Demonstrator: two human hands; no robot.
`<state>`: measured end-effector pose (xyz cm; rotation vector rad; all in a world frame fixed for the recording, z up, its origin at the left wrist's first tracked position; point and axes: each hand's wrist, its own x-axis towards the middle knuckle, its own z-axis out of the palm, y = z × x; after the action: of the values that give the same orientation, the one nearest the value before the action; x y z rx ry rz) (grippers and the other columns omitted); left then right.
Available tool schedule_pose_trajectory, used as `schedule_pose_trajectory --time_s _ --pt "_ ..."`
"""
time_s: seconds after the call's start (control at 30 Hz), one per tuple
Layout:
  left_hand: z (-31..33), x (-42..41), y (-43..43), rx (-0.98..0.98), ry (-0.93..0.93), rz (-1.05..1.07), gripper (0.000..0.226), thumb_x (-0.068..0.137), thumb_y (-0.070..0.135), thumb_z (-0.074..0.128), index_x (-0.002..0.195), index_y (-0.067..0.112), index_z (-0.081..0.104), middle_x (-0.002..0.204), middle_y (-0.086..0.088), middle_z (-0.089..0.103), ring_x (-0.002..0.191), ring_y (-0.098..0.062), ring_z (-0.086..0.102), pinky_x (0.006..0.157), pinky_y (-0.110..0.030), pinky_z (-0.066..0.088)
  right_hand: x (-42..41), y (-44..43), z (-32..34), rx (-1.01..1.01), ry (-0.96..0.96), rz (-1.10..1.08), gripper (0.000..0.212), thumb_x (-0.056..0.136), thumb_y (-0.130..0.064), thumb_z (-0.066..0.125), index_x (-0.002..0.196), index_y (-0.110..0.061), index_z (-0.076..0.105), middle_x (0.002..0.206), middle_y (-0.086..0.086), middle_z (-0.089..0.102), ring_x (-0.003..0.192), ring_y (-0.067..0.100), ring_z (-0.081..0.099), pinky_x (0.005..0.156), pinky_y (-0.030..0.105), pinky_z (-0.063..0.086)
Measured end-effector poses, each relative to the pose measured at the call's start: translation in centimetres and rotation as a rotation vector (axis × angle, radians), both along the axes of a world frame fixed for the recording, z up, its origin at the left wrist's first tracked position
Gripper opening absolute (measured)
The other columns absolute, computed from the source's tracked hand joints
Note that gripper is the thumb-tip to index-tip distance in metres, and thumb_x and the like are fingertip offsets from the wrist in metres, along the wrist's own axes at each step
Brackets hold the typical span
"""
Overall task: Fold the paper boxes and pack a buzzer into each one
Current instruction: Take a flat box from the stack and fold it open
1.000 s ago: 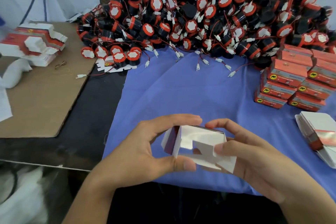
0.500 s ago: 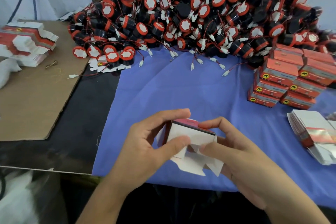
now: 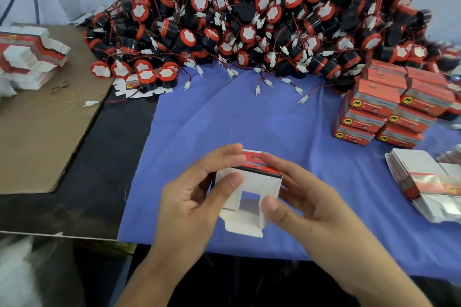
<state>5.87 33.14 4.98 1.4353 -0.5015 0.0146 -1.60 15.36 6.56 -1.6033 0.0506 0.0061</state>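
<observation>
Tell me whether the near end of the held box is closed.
Open: the paper box shows a square gap between its side flaps, and its lower flap sticks out untucked.

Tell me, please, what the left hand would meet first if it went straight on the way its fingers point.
The paper box, which the left hand grips, fingers pointing right and slightly away. Beyond it, probably the right hand, which grips the box's other side; depth is unclear.

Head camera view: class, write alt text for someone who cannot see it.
A left hand and right hand hold a half-folded paper box above a blue cloth, one flap not yet tucked in. Behind is a big heap of red-and-black buzzers, with closed red boxes stacked at right and flat box blanks at both sides.
</observation>
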Motion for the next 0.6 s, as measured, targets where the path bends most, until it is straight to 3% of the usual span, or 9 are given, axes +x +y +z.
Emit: schedule_pose_trajectory --time_s 0.07,0.17,0.27,0.37,0.5,0.6 --pt "0.2 0.0 -0.1 -0.013 -0.016 0.016 0.026 0.092 0.011 0.07 0.11 0.029 0.078 0.127 0.008 0.073 0.124 -0.015 0.066 0.094 -0.022 0.055 0.0 0.7 -0.4 -0.002 -0.065 -0.062 0.057 0.087 -0.04 0.071 0.142 -0.041 0.054 0.136 -0.008 0.067 0.132 0.012 0.058 0.093 0.042 0.06" --pt "0.3 0.1 0.0 0.007 -0.052 0.031 0.024 0.092 0.015 0.07 0.108 0.031 0.078 0.128 0.009 0.072 0.125 -0.017 0.065 0.094 -0.022 0.054 0.0 1.1 -0.7 0.095 -0.079 -0.111 0.052 0.085 -0.039 0.071 0.135 -0.042 0.058 0.129 0.0 0.071 0.121 0.017 0.065 0.081 0.033 0.06" --pt "0.1 0.2 0.3 0.022 -0.074 -0.003 0.019 0.096 0.018 0.072 0.108 0.032 0.077 0.132 0.008 0.07 0.128 -0.019 0.063 0.095 -0.026 0.055 0.2 0.9 -0.5 0.157 -0.052 -0.082 0.042 0.09 -0.028 0.068 0.13 -0.036 0.062 0.124 0.005 0.073 0.107 0.02 0.069 0.079 0.031 0.06" --pt "0.0 0.3 0.6 0.114 -0.19 -0.049 0.022 0.096 0.021 0.069 0.113 0.033 0.075 0.137 0.01 0.067 0.135 -0.022 0.058 0.103 -0.035 0.052 0.1 0.3 -0.2 0.165 -0.009 -0.038 0.039 0.097 -0.019 0.067 0.134 -0.024 0.06 0.123 0.008 0.073 0.105 0.025 0.07 0.082 0.033 0.06" --pt "-0.2 0.4 1.1 0.324 -0.457 -0.061 0.023 0.099 0.016 0.066 0.118 0.026 0.072 0.147 0.007 0.058 0.142 -0.02 0.051 0.11 -0.028 0.047 0.3 -0.1 -0.2 0.117 0.035 -0.015 0.04 0.093 -0.018 0.063 0.133 -0.021 0.057 0.118 0.008 0.074 0.1 0.026 0.07 0.082 0.037 0.06" --pt "-0.4 -0.2 0.8 0.317 -0.477 -0.022 0.027 0.096 0.007 0.069 0.117 0.025 0.073 0.147 0.004 0.059 0.142 -0.019 0.051 0.109 -0.024 0.046 0.3 0.7 -0.8 0.092 -0.017 -0.07 0.038 0.094 -0.021 0.065 0.129 -0.031 0.055 0.112 0.006 0.076 0.096 0.023 0.073 0.075 0.031 0.06"
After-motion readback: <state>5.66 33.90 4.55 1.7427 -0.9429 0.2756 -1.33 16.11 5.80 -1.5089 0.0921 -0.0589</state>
